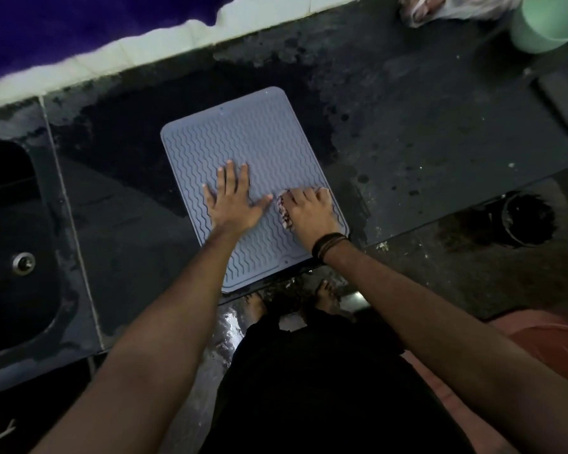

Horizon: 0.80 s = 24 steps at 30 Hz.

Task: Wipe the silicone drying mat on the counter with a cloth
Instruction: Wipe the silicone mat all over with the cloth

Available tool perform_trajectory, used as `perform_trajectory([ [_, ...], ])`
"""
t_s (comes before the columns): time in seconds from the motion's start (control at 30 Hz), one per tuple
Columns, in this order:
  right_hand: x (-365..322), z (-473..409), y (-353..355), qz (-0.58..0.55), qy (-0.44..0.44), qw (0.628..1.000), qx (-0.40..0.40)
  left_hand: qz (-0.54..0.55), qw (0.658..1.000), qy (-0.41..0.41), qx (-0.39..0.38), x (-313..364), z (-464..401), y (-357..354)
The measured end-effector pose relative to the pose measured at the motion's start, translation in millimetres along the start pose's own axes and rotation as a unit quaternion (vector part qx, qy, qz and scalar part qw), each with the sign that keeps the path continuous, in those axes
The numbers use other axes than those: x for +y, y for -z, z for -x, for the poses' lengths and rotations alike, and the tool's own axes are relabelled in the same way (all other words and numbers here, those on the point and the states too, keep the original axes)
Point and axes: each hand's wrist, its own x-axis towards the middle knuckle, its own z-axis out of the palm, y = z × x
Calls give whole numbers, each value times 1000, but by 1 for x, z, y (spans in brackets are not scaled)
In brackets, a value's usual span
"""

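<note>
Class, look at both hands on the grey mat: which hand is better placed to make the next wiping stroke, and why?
The right hand: it already presses the crumpled patterned cloth onto the grey ribbed silicone drying mat. The left hand lies flat and empty, steadying it.

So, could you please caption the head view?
Left hand steadies the grey mat; right hand presses a cloth onto it.
</note>
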Motion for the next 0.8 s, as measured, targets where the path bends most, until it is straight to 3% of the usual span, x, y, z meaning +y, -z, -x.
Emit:
perform_trajectory([
  [0.23, 37, 85, -14, -15, 83, 996, -43, 1, 999, 29, -26, 7, 3, 11],
  [0.43, 59, 21, 12, -58, 26, 998, 27, 4, 996, 77, -38, 22, 12, 15],
  [0.57, 56, -15, 9, -32, 42, 999, 2, 35, 992, 124, -14, 28, 24, 5],
  [0.8, 68, 57, -12, -5, 94, 995, -23, 47, 988, 143, -22, 31, 21, 7],
])
